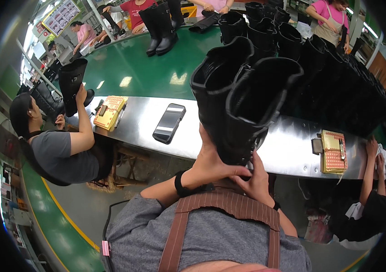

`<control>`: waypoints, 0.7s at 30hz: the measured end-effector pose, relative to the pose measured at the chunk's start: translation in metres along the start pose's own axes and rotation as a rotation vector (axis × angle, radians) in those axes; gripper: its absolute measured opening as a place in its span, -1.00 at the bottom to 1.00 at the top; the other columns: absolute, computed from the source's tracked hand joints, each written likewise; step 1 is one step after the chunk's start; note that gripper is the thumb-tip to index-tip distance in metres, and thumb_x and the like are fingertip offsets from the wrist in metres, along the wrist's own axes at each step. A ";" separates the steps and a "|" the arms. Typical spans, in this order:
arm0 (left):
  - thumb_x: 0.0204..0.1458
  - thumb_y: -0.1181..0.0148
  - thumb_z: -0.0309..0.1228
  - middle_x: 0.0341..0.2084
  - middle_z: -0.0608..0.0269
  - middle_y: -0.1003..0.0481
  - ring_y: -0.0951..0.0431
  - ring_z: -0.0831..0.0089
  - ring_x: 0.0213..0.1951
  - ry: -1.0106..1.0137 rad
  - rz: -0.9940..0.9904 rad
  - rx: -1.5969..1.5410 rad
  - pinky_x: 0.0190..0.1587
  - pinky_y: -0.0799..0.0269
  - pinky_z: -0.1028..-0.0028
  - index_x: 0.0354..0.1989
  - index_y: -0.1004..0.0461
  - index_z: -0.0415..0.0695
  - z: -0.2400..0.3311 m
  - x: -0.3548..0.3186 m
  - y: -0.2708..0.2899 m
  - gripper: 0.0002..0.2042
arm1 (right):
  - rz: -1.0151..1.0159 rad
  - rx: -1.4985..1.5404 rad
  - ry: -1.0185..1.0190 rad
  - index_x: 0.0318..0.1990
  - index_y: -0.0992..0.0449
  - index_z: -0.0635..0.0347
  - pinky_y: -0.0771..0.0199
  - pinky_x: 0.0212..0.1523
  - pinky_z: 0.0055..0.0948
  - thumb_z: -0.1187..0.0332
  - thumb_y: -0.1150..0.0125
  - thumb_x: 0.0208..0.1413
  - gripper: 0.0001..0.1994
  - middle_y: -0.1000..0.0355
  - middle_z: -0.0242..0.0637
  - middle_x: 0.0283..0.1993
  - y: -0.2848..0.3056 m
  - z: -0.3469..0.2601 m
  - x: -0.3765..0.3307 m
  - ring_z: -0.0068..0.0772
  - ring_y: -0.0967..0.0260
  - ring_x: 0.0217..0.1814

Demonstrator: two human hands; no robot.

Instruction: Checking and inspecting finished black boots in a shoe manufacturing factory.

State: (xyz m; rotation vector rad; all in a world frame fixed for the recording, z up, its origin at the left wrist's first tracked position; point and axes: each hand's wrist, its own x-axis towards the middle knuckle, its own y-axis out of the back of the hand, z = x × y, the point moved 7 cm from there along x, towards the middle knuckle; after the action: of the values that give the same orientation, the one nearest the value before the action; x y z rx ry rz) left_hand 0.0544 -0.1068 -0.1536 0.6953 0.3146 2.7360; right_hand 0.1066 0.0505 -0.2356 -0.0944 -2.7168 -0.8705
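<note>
A pair of tall black boots is held up close in front of me, with both wide shaft openings facing up. My left hand wraps round the lower left side, its thumb stretched across toward the right. Against the lower right side, by a strap with small metal parts, my right hand grips with its fingers pressed to the leather. The boots hide some of the fingertips. Just left of them, a dark phone-like device lies on the metal table edge.
A green work surface runs behind the metal strip. Many black boots crowd the right; another pair stands farther back. Patterned yellow booklets lie left and right. A co-worker at left lifts a boot; another person's hands are at right.
</note>
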 end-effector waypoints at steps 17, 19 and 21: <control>-0.21 -0.46 -0.59 -0.14 0.12 -0.57 -0.59 0.38 -0.15 0.129 0.444 -0.103 -0.07 -0.50 0.46 -0.01 -0.44 -0.30 -0.041 0.015 0.030 -0.50 | -0.140 0.247 0.053 0.35 -0.18 0.11 -0.49 0.03 -0.34 0.36 -0.46 -0.07 -0.20 -0.26 -0.07 0.19 -0.005 0.012 -0.004 -0.29 -0.44 0.03; -0.13 -0.41 -0.59 -0.09 0.15 -0.55 -0.56 0.36 -0.11 0.191 0.492 -0.606 -0.03 -0.48 0.45 -0.02 -0.46 -0.30 -0.034 0.034 0.034 -0.56 | -0.049 0.350 -0.086 0.26 -0.31 0.18 -0.47 0.01 -0.38 0.42 -0.44 -0.09 -0.31 -0.39 -0.15 0.09 0.017 0.032 -0.001 -0.34 -0.43 0.03; -0.07 -0.37 -0.57 -0.11 0.20 -0.54 -0.54 0.36 -0.10 0.187 0.392 -0.714 0.02 -0.46 0.43 0.01 -0.45 -0.29 -0.037 0.054 0.048 -0.59 | 0.191 0.093 0.035 0.18 -0.39 0.24 -0.41 0.05 -0.36 0.47 -0.41 -0.11 -0.40 -0.48 -0.22 0.02 0.069 0.030 0.009 -0.33 -0.42 0.03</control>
State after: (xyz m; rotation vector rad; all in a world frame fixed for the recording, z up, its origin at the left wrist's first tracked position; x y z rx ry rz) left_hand -0.0198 -0.1382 -0.1484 0.3189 -0.8098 2.9568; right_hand 0.1010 0.1235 -0.2180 -0.3098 -2.6572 -0.6840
